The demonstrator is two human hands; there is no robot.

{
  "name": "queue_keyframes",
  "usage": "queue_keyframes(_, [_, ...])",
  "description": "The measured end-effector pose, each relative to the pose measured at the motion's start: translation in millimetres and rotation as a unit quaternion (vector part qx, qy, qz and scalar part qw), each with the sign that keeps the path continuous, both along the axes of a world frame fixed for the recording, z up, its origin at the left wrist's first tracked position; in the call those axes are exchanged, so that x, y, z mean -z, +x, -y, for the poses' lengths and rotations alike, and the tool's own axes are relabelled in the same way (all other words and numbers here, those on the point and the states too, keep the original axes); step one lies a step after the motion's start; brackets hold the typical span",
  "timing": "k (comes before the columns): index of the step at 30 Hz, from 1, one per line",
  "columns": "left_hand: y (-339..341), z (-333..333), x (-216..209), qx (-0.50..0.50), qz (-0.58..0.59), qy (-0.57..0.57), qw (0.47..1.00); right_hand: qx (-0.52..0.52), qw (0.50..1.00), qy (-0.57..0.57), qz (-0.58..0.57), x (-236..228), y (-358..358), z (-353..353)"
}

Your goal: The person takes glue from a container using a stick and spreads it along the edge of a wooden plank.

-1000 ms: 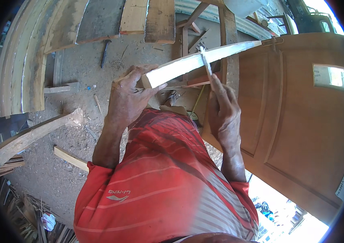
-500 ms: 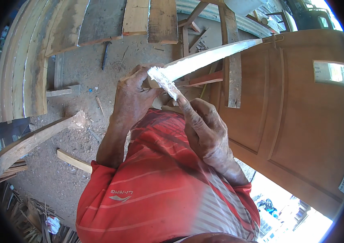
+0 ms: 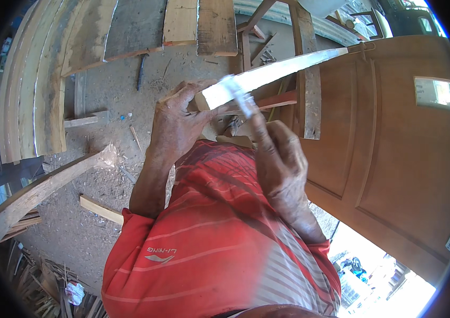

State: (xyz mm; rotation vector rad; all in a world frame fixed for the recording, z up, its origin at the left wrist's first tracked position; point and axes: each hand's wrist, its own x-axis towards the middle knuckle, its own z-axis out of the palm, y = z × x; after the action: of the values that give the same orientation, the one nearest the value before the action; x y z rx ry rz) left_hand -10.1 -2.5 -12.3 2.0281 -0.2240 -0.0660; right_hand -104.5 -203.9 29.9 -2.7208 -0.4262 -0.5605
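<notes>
A long wooden strip (image 3: 283,70) with a wet-looking white coating on its upper face points away from me to the right. My left hand (image 3: 174,119) is closed round its near end, the fingers partly hidden beneath. In my right hand (image 3: 283,161) a small flat spreader (image 3: 243,98), smeared white and blurred by motion, is pinched between thumb and fingers. It lies over the coated face close to the near end. Whether it is a brush or a plain chip of wood, I cannot tell.
Several broad planks (image 3: 132,26) lie side by side at the far left. A brown panelled door (image 3: 394,143) stands at the right, beside a wooden frame (image 3: 310,100). A curved timber (image 3: 45,185) and a short offcut (image 3: 100,208) are at the left, with scrap wood (image 3: 50,281) below.
The spreader in my right hand has moved away from the strip's near end, to the right along its white face. My left hand keeps its hold.
</notes>
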Motion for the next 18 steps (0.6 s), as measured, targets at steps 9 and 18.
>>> queue_keyframes(9, [5.3, -4.2, 17.6, 0.02, 0.088, -0.03, 0.995, -0.057, 0.998, -0.005, -0.02, 1.0, -6.9, -8.8])
queue_keyframes(18, [5.7, 0.3, -0.4, 0.008, 0.055, -0.007, 0.998, 0.018, 1.0, -0.005, -0.017, 9.8, 9.2, 22.6])
